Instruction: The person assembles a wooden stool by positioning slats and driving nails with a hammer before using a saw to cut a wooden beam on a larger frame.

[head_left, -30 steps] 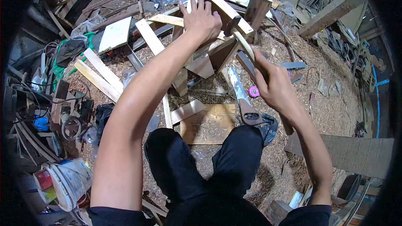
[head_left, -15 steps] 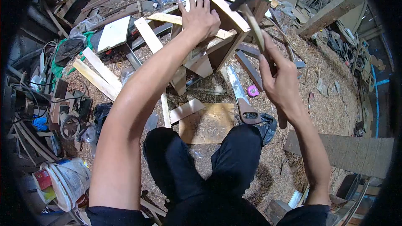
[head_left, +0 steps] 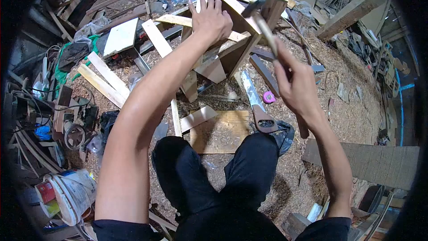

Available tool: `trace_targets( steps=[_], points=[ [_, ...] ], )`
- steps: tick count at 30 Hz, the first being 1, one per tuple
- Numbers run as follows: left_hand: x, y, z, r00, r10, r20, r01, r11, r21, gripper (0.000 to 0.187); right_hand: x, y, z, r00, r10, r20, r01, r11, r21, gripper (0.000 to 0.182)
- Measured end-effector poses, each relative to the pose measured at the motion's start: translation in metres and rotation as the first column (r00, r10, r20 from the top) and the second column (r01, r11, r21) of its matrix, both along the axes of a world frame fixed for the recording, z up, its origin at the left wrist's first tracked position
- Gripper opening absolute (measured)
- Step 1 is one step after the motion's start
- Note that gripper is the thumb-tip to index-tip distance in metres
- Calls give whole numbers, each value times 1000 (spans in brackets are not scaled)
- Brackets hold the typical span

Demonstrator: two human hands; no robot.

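My left hand point(head_left: 210, 20) lies with its fingers spread on the upper part of a wooden frame point(head_left: 240, 11) made of joined boards. Wrapped round the handle of a hammer point(head_left: 266, 29), my right hand point(head_left: 295, 78) is to the right of the frame. The dark hammer head is over the frame's right board, and I cannot tell whether it touches. A handsaw point(head_left: 258, 102) lies on the ground below the frame, beside a pink tape measure point(head_left: 269, 97).
A flat wooden board point(head_left: 218, 134) lies before my knees, with a small offcut point(head_left: 199, 118) at its edge. Long strips point(head_left: 104, 78) and a white panel point(head_left: 121, 36) are at the left. A bucket point(head_left: 71, 196) stands lower left; a wide plank point(head_left: 374, 163) lies right.
The hammer head has moved slightly left and down over the frame, and my right hand has shifted a little to the left. My left hand stays on the frame.
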State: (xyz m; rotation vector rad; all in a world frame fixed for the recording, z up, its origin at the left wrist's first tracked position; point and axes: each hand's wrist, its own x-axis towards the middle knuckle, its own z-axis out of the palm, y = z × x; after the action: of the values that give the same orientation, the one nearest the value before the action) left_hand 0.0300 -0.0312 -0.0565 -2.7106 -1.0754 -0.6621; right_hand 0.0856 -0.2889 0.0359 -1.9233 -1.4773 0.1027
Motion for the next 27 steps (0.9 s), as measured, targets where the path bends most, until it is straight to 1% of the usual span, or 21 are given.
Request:
trace_targets(
  steps=[3,4,7,8,9,11,12,13,15,17,18,19,21,22,23,24,25,27],
  points=[
    [1,-3,-4,1000,17,-2,-17,1000,-11,54,-1,0,-8,999,6,-44,-8,999,-50,45],
    [2,-1,-1,999,31,13,-31,999,-14,54,1,-1,-17,996,84,8,-83,989,-125,44],
    [0,-3,2,1000,27,-6,-27,999,-26,54,1,3,-3,996,91,21,-88,991,-103,45],
    [1,-3,2,999,42,-10,-42,999,-17,54,-3,3,7,1000,9,2,-9,987,-158,45],
    [2,-3,3,999,39,-10,-39,999,-18,54,-5,3,6,1000,6,3,-6,987,-158,45],
    [-1,-3,2,1000,-2,31,3,999,-34,52,-9,3,1,993,-101,-63,104,993,51,46],
    [-4,-4,1,1000,0,26,1,999,-38,52,-3,1,-5,996,30,-78,-35,997,-67,46],
    [-4,-2,4,1000,4,2,-4,1000,-13,52,2,2,-11,997,34,-74,-39,997,-63,46],
    [-3,-6,5,1000,-1,-24,1,1000,5,52,3,2,-17,988,136,73,-132,989,-64,46],
    [-4,-4,6,999,0,-51,0,1000,5,51,-4,0,-5,994,102,31,-101,993,-55,47],
    [-1,-2,4,1000,-8,29,8,1000,-2,50,-9,1,1,1000,17,-26,-16,1000,11,47],
    [-1,0,1,1000,-4,27,4,1000,-6,50,-12,2,3,994,-63,-92,69,995,68,46],
    [0,0,-3,998,-8,57,6,999,33,51,-2,0,-16,997,-43,-63,47,997,63,46],
    [1,0,1,998,-8,62,6,999,39,51,6,1,-23,999,35,22,-35,999,11,45],
    [0,-3,2,1000,-9,20,9,999,32,51,10,0,-27,989,111,99,-106,993,-53,45],
    [-1,-1,2,1000,-1,-20,2,1000,26,50,9,1,-20,990,102,99,-95,992,-79,46],
    [-2,3,1,1000,3,-17,-2,999,33,50,5,4,-12,989,106,102,-99,992,-73,46],
    [-4,2,-2,999,-43,24,42,998,54,51,-7,4,-3,998,-33,-43,37,996,85,47]
  ],
)
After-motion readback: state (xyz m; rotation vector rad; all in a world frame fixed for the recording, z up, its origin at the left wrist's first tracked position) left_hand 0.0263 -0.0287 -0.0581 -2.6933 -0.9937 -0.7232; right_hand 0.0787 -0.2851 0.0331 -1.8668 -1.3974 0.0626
